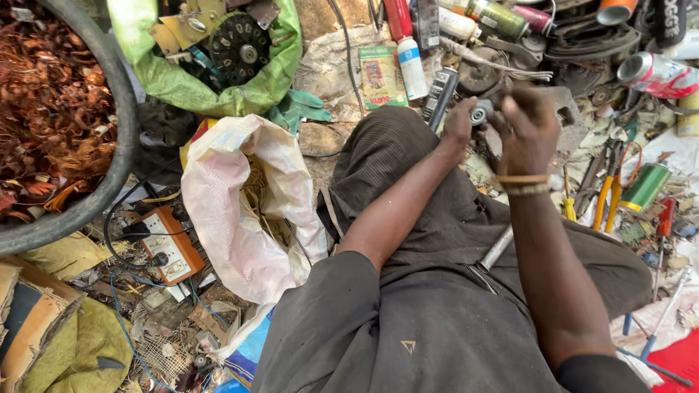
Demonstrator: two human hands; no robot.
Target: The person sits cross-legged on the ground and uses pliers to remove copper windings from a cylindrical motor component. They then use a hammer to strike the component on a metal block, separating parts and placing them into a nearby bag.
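Note:
I sit on the ground in dark trousers, arms stretched forward. My left hand (460, 125) grips a small round metal part (480, 113) with a silvery centre. My right hand (526, 125), with bands on the wrist, is closed on the same part from the other side, its fingers curled over it. The part is held above my knee, over a dark metal plate (564, 109). A grey metal rod (497, 247) lies between my legs.
A white sack (240, 211) of scrap lies open at my left, with an orange socket box (166, 244) beside it. A big tub of copper wire (51, 109) fills the top left. Green bag with a gear (240, 47), spray cans (655, 73), pliers (608, 193) lie about.

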